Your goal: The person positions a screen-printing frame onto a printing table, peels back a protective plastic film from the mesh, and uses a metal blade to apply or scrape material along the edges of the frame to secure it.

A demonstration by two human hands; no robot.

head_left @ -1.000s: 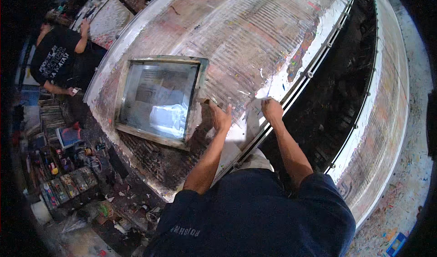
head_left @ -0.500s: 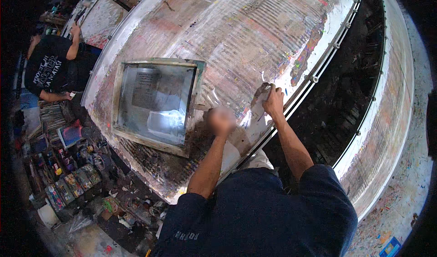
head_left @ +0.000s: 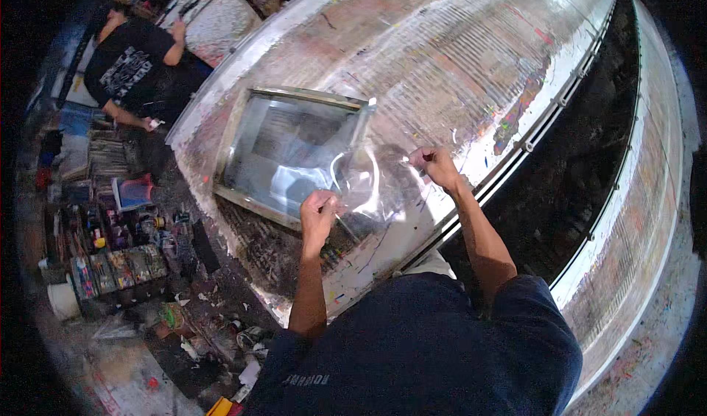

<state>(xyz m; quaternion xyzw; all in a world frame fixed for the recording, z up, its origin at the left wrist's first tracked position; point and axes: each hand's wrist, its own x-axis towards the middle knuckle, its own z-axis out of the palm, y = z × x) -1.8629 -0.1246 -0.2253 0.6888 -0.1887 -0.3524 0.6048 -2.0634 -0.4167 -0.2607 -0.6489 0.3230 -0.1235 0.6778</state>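
A clear, glossy plastic sheet (head_left: 377, 188) stretches between my hands over the long paint-stained table (head_left: 434, 70), bent and catching bright reflections. My left hand (head_left: 318, 213) pinches its near left edge, close to the lower right corner of a framed screen. My right hand (head_left: 436, 167) is closed on its far right edge, with thumb and fingertips together. The framed screen (head_left: 283, 147) lies flat to the left of the sheet, its pale wooden frame around a grey, shiny, see-through surface. The sheet's left side reaches to the frame's right edge; whether they touch I cannot tell.
A second long table (head_left: 626, 247) runs along the right, beyond a dark gap (head_left: 545, 173). At far left a person in a black shirt (head_left: 136, 62) works at another surface. Paint containers (head_left: 121, 269) and scraps crowd the floor area at lower left.
My hands have moved farther apart, the left one leftward toward the framed screen. The clear sheet now shows spread between them. The whole view has shifted, bringing the tables and screen rightward.
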